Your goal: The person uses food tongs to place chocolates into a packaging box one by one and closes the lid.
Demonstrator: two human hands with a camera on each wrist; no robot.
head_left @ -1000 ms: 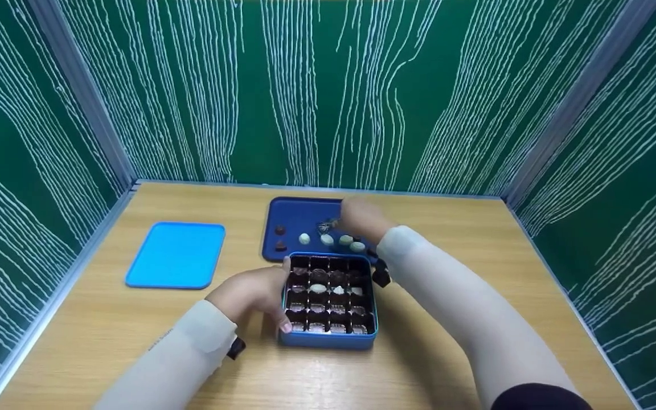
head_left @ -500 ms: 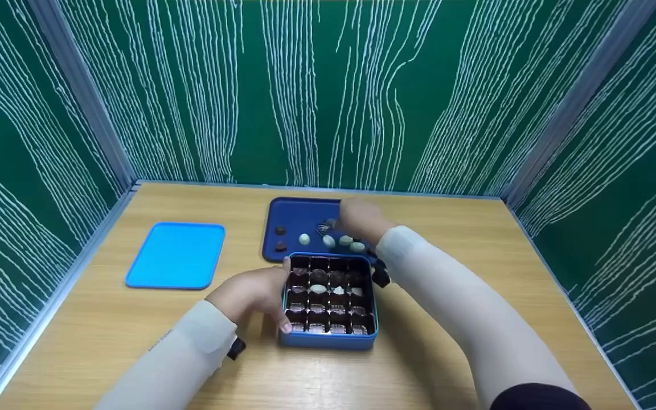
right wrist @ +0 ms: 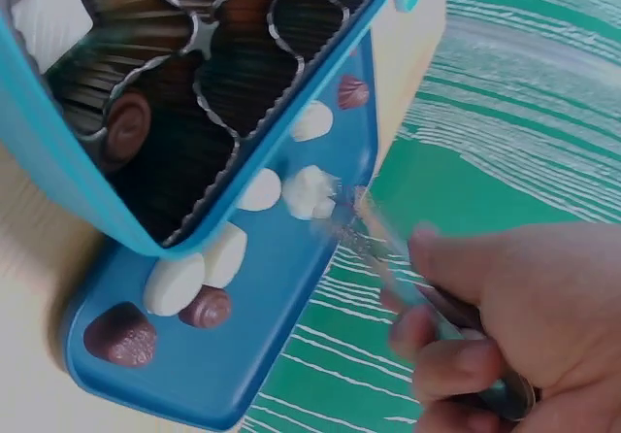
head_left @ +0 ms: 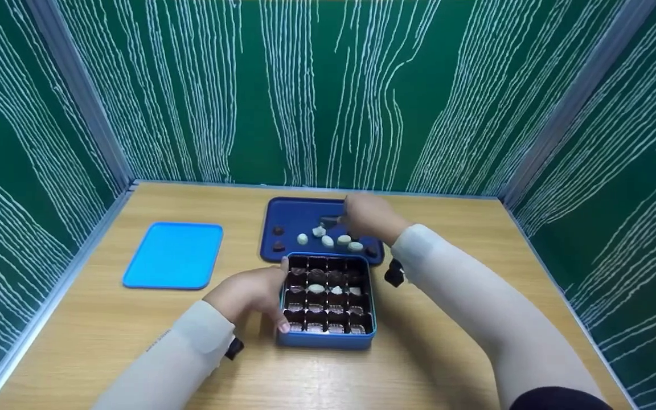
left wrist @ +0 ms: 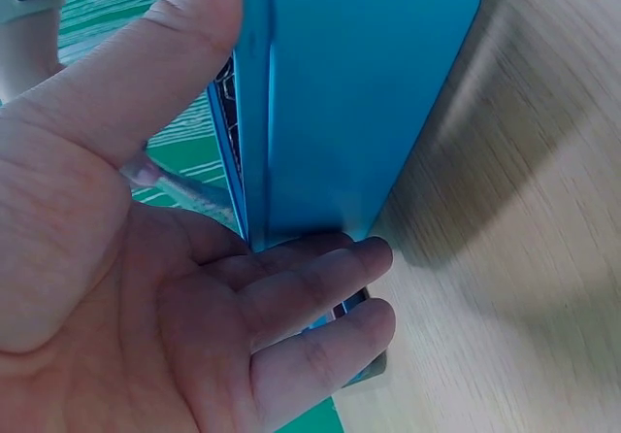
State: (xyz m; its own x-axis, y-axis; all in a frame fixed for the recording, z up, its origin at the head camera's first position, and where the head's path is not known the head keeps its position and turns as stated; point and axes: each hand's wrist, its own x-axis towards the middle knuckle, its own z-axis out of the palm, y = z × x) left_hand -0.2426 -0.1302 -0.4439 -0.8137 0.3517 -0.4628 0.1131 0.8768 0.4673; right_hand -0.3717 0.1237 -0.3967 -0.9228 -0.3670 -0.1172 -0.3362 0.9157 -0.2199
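My left hand holds the left side of a square blue tin, thumb near its front corner and fingers near the back one. In the left wrist view the tin's outer wall sits between thumb and fingers. My right hand grips small metal tongs, whose blurred tips are beside a white ruffled chocolate on the dark blue tray. Several white and brown chocolates lie around it. Inside the tin, a dark divider insert carries some chocolates in its back rows.
A bright blue lid-like rectangle lies flat on the wooden table to the left. Green panels with white lines enclose the back and sides. The tin stands directly in front of the tray, overlapping its near edge in the head view.
My right hand has drawn slightly right with the tongs, uncovering the white ruffled chocolate that their tips overlapped before. The left hand and tin hold their place.
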